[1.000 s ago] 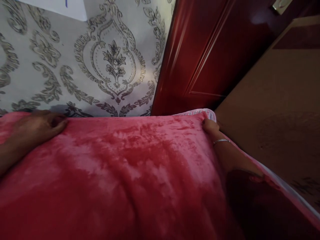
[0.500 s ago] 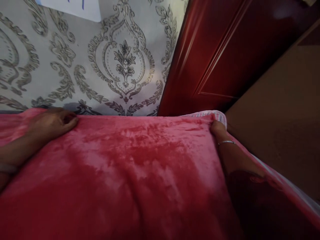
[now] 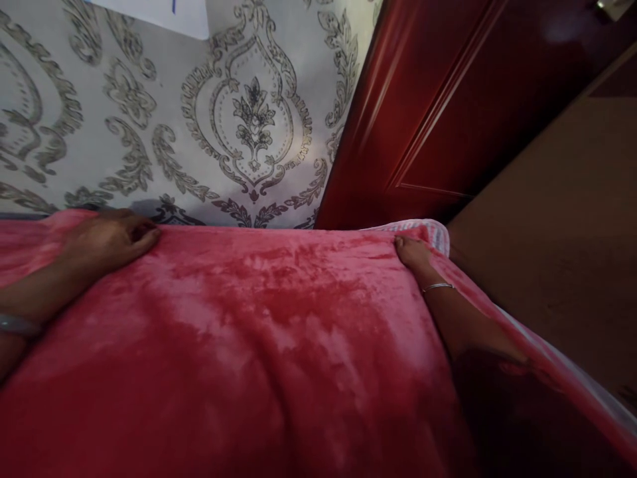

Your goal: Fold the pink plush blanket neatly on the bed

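A plush red and pink blanket (image 3: 288, 299) lies spread over a bed, with soft creases running toward me. At its far left edge, my left hand (image 3: 109, 242) is closed on the fabric; the fingertips are hidden behind the edge. Near the far right corner, my right hand (image 3: 413, 252) has its fingers curled onto the blanket's edge, closed on the cloth. Past that hand, a striped, rounded mattress corner (image 3: 440, 236) sticks out from under the blanket.
Behind the bed rises a wall with patterned grey wallpaper (image 3: 253, 126), a white paper (image 3: 169, 16) on it. A dark red panelled door (image 3: 398, 119) stands at the back right. Brown floor (image 3: 562, 219) lies along the bed's right side.
My right hand has shifted left along the far edge, away from the corner, where more of the blanket now shows. The left hand stays on the edge in about the same place.
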`<state>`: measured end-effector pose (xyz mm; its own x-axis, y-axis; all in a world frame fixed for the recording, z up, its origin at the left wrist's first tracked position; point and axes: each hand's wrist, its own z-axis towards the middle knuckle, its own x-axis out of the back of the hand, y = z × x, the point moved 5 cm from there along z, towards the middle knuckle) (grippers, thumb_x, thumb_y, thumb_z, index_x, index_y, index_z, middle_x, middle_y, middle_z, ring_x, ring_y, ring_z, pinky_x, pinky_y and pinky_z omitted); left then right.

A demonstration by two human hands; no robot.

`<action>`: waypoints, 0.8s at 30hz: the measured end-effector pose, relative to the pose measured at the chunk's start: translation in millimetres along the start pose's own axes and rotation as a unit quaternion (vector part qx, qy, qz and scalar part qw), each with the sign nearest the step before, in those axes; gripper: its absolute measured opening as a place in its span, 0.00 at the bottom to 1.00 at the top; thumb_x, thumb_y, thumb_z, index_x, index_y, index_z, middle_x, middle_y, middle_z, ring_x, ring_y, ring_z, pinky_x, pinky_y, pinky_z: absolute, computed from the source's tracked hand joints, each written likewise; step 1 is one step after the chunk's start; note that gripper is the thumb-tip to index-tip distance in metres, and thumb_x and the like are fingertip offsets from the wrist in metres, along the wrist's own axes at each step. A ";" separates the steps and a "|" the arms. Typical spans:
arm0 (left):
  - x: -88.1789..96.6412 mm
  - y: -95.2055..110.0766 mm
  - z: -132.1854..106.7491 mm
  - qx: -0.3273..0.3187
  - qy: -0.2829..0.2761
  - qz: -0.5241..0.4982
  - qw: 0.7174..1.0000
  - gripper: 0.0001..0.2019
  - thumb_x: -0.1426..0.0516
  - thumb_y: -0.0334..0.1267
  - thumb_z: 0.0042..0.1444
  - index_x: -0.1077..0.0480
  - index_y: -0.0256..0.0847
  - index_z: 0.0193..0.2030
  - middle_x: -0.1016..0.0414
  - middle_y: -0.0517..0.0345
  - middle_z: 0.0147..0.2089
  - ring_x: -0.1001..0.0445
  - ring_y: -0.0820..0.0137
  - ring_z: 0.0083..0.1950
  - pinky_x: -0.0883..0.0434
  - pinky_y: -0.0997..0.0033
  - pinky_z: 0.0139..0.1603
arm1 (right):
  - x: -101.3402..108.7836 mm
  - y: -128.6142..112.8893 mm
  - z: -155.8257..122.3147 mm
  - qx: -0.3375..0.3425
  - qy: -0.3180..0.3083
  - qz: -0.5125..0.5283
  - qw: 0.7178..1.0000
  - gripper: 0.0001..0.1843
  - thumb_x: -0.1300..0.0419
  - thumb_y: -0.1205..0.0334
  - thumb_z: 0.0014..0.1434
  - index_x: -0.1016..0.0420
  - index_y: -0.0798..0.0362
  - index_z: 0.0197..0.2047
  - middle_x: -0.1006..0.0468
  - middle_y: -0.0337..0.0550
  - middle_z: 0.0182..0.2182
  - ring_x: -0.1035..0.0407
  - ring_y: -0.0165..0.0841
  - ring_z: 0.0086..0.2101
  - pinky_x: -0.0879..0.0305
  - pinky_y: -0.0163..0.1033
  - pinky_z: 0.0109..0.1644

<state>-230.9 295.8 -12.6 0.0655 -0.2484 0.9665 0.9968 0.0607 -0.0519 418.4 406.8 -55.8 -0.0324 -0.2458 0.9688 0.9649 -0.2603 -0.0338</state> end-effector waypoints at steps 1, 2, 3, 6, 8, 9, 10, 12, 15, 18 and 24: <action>-0.4 -0.1 0.0 -0.003 0.001 0.000 1.000 0.30 0.58 0.53 0.61 0.26 0.35 0.54 0.25 0.43 0.50 0.27 0.56 0.49 0.32 0.63 0.46 | 2.1 0.0 1.0 -0.006 0.003 -0.005 1.000 0.27 0.58 0.58 0.73 0.25 0.54 0.63 0.23 0.60 0.57 0.31 0.50 0.57 0.35 0.55 0.59; -0.9 -0.1 0.0 -0.005 0.001 0.001 1.000 0.29 0.58 0.53 0.62 0.26 0.35 0.54 0.25 0.43 0.51 0.27 0.56 0.49 0.32 0.63 0.47 | 4.5 -0.8 2.6 -0.008 0.006 -0.009 1.000 0.26 0.57 0.59 0.73 0.25 0.54 0.63 0.24 0.62 0.57 0.31 0.52 0.58 0.35 0.56 0.59; -1.2 -0.1 -0.1 -0.005 0.002 0.003 1.000 0.29 0.57 0.51 0.62 0.26 0.34 0.55 0.25 0.43 0.51 0.27 0.56 0.50 0.32 0.63 0.47 | 6.7 -2.6 5.1 -0.006 0.006 -0.013 1.000 0.25 0.56 0.59 0.73 0.26 0.53 0.64 0.25 0.62 0.58 0.32 0.52 0.59 0.35 0.56 0.59; -2.4 0.2 0.7 -0.002 0.000 0.008 1.000 0.30 0.58 0.51 0.63 0.26 0.34 0.58 0.25 0.41 0.53 0.27 0.55 0.52 0.32 0.62 0.49 | 9.7 -11.6 14.8 0.020 -0.017 -0.017 1.000 0.24 0.52 0.62 0.71 0.27 0.52 0.65 0.26 0.62 0.60 0.31 0.51 0.58 0.35 0.54 0.59; -4.3 0.7 2.2 -0.010 -0.014 0.019 1.000 0.32 0.59 0.51 0.65 0.27 0.33 0.60 0.25 0.39 0.54 0.27 0.53 0.53 0.31 0.61 0.49 | 9.5 -16.2 19.0 0.028 -0.039 -0.026 0.999 0.24 0.52 0.63 0.71 0.26 0.54 0.64 0.25 0.62 0.58 0.28 0.50 0.55 0.34 0.52 0.57; -5.3 0.7 3.1 -0.016 -0.023 0.025 0.999 0.33 0.60 0.52 0.65 0.27 0.33 0.62 0.25 0.38 0.54 0.27 0.53 0.52 0.31 0.60 0.50 | 9.9 -17.3 19.5 0.025 -0.041 -0.031 0.998 0.23 0.52 0.64 0.70 0.25 0.55 0.63 0.24 0.63 0.57 0.28 0.50 0.54 0.33 0.51 0.56; -6.3 0.8 4.0 -0.021 -0.032 0.028 0.999 0.33 0.60 0.52 0.66 0.27 0.32 0.62 0.25 0.37 0.53 0.27 0.52 0.52 0.31 0.60 0.50 | 10.9 -17.5 18.9 0.018 -0.032 -0.034 0.999 0.23 0.52 0.66 0.70 0.25 0.56 0.62 0.23 0.64 0.55 0.27 0.50 0.53 0.33 0.51 0.55; -7.5 0.3 5.2 -0.021 -0.043 0.012 0.999 0.32 0.59 0.51 0.66 0.27 0.30 0.61 0.24 0.38 0.52 0.26 0.54 0.51 0.31 0.61 0.50 | 14.6 -15.9 15.5 -0.004 0.015 -0.020 1.000 0.22 0.52 0.68 0.69 0.26 0.59 0.60 0.22 0.66 0.52 0.26 0.51 0.51 0.32 0.51 0.53; -7.9 -0.6 4.3 0.011 -0.041 -0.036 0.998 0.27 0.56 0.47 0.64 0.28 0.32 0.58 0.23 0.42 0.51 0.26 0.58 0.49 0.32 0.65 0.46 | 17.4 -8.7 10.3 -0.055 0.104 0.042 0.992 0.22 0.53 0.68 0.68 0.26 0.60 0.60 0.21 0.67 0.48 0.25 0.51 0.49 0.32 0.51 0.52; -7.4 -0.5 2.6 0.040 -0.009 -0.033 0.999 0.23 0.55 0.44 0.64 0.27 0.35 0.54 0.22 0.46 0.49 0.25 0.59 0.45 0.32 0.65 0.43 | 6.4 -2.1 15.1 -0.076 0.102 0.104 0.986 0.22 0.53 0.66 0.69 0.26 0.61 0.59 0.21 0.65 0.49 0.26 0.51 0.51 0.32 0.51 0.54; -9.2 -0.3 5.5 -0.001 0.028 -0.026 0.999 0.23 0.56 0.43 0.63 0.26 0.34 0.51 0.22 0.46 0.50 0.26 0.59 0.49 0.30 0.61 0.52 | -9.4 2.5 28.2 0.005 0.019 0.157 0.987 0.25 0.46 0.65 0.66 0.30 0.61 0.65 0.23 0.61 0.58 0.28 0.47 0.57 0.33 0.48 0.61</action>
<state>-232.1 303.3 -20.1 0.0164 -0.3044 0.9524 0.9990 0.0437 -0.0032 428.4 434.8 -58.0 0.2593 -0.3488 0.9006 0.9314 -0.1563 -0.3287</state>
